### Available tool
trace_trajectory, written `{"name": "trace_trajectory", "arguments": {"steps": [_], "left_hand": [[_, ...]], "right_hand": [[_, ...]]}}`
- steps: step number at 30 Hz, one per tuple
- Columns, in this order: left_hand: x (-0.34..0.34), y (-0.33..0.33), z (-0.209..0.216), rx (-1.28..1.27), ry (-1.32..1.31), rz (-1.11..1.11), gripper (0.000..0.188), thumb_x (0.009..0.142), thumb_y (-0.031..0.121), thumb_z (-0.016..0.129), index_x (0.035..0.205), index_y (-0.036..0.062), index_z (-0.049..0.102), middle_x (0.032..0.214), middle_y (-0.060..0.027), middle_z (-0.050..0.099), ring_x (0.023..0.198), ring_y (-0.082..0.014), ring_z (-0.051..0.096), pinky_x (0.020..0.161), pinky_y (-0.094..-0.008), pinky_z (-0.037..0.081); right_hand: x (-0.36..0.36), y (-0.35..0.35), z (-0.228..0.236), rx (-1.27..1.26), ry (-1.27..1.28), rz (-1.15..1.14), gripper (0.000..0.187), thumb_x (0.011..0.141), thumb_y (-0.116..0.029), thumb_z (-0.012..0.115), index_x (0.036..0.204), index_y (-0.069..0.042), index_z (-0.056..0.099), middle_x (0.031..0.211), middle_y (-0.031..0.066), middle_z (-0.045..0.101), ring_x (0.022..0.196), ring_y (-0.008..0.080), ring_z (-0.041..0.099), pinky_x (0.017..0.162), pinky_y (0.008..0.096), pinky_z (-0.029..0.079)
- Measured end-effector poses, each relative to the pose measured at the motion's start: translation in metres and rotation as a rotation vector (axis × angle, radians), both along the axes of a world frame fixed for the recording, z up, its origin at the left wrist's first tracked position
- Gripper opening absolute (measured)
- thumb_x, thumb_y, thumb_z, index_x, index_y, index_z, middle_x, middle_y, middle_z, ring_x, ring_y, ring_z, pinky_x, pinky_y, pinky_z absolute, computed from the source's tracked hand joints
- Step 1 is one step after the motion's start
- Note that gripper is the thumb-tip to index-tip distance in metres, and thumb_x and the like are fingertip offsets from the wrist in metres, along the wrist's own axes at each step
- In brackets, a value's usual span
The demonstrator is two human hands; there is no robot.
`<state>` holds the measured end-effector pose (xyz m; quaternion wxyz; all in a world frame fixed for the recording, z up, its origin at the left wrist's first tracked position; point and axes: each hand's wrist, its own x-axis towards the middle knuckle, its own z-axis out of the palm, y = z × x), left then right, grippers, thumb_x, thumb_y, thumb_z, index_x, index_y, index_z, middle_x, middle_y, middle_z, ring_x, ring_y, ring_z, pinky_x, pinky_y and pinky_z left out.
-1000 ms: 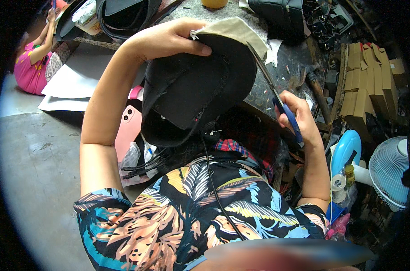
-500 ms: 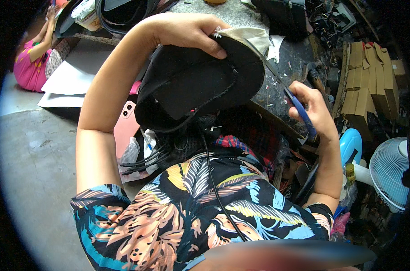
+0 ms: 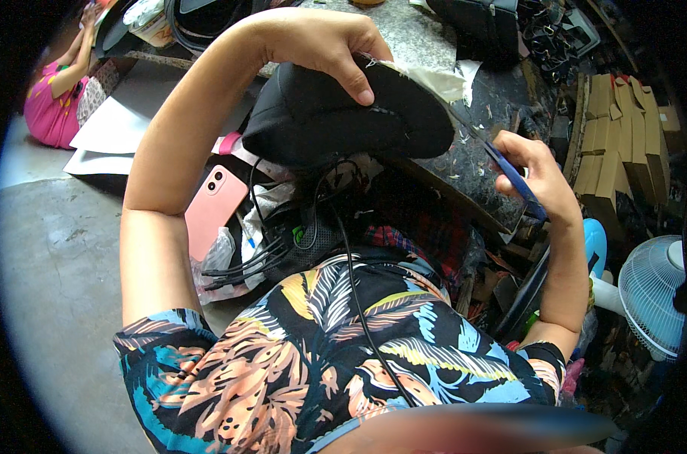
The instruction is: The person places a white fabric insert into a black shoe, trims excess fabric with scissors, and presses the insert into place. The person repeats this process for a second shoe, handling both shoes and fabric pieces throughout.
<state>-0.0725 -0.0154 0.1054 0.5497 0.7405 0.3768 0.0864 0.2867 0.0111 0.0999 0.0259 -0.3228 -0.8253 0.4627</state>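
Note:
In my left hand [image 3: 330, 47] is a black, hollow, cap-shaped cloth piece [image 3: 313, 125]. The thumb presses on its upper face, and the fingers curl out of sight behind it. Along its far right edge sticks out an off-white layer [image 3: 436, 80] with frayed threads. My right hand [image 3: 539, 178], at the right, is closed round the blue handles of a pair of scissors [image 3: 516, 180]. Their dark blades point up and left towards the piece's right edge; whether the tips touch it I cannot tell.
A worktable [image 3: 502, 98] littered with white scraps lies beyond my hands. A pink phone [image 3: 213, 216] and dark cables [image 3: 245, 271] are near my lap. At right stand flat cardboard boxes [image 3: 623, 144] and a fan [image 3: 652, 295]. Another person [image 3: 60, 106] sits at far left.
The black piece has tipped, so its wide opening no longer faces me, and its lower part has risen. My right hand and the scissors have shifted slightly right and down.

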Motion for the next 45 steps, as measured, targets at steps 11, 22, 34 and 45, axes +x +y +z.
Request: {"name": "trace_trajectory", "arguments": {"steps": [11,22,34,45], "left_hand": [[0.002,0.011,-0.001,-0.165,-0.046,-0.07,0.029,0.088,0.017,0.075,0.106,-0.0052,0.068,0.088,-0.0027,0.072,0.077,-0.0079,0.061,0.069,-0.0263,0.051],[-0.001,0.01,-0.005,-0.074,-0.055,-0.095,0.032,0.087,0.016,0.076,0.109,-0.005,0.068,0.093,-0.0048,0.073,0.082,-0.0094,0.062,0.073,-0.0277,0.052],[0.008,0.009,-0.006,-0.145,-0.104,-0.06,0.036,0.084,0.014,0.078,0.112,-0.0058,0.067,0.096,-0.0038,0.072,0.086,-0.01,0.062,0.079,-0.027,0.052],[0.015,0.014,0.003,0.185,0.096,-0.021,0.078,0.079,0.022,0.082,0.141,-0.0054,0.045,0.12,-0.0189,0.066,0.108,-0.0233,0.062,0.094,-0.0334,0.048]], "right_hand": [[0.004,0.006,0.0,-0.208,-0.015,-0.009,0.07,0.075,-0.07,0.075,0.083,-0.004,0.054,0.066,-0.0051,0.046,0.054,0.0031,0.042,0.047,0.02,0.031],[0.015,0.004,0.003,-0.29,0.005,-0.035,0.072,0.071,-0.071,0.078,0.081,-0.004,0.054,0.067,-0.0054,0.047,0.054,0.0014,0.044,0.045,0.0183,0.031],[0.001,0.003,0.004,-0.054,-0.017,0.002,0.059,0.076,-0.057,0.076,0.082,-0.002,0.055,0.069,-0.0048,0.046,0.058,0.0036,0.043,0.05,0.021,0.031],[-0.004,0.012,0.016,0.057,-0.015,0.057,0.035,0.083,-0.03,0.079,0.08,-0.005,0.056,0.067,-0.0068,0.044,0.061,0.0024,0.04,0.052,0.0214,0.03]]}}
